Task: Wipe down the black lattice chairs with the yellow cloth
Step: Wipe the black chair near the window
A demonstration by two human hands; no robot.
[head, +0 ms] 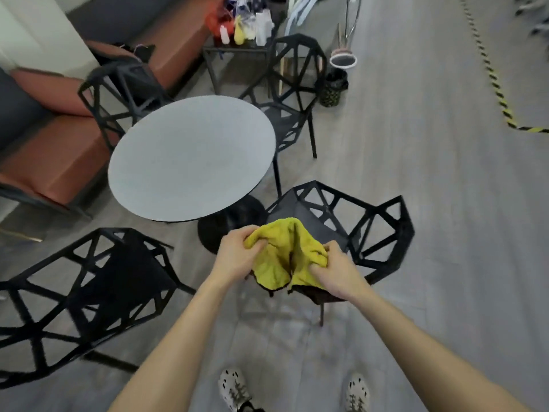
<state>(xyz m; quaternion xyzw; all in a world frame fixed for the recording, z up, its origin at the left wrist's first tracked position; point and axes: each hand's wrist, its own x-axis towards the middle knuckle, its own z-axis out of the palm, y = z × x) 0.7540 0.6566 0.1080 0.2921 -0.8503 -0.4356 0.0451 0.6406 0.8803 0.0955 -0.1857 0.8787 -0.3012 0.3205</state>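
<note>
I hold the yellow cloth (283, 254) bunched between both hands, above the seat of the nearest black lattice chair (377, 230). My left hand (237, 254) grips its left edge, and my right hand (335, 270) pinches its right side. A second lattice chair (80, 295) stands at the lower left. Two more lattice chairs, one at the far left (118, 93) and one at the far right (297, 93), stand behind the table.
A round grey table (190, 159) on a black pedestal stands among the chairs. An orange and grey bench (59, 150) runs along the left wall. A small rack with bottles (243, 34) and a bin (334, 87) are at the back. Yellow-black floor tape (493, 75) crosses the right.
</note>
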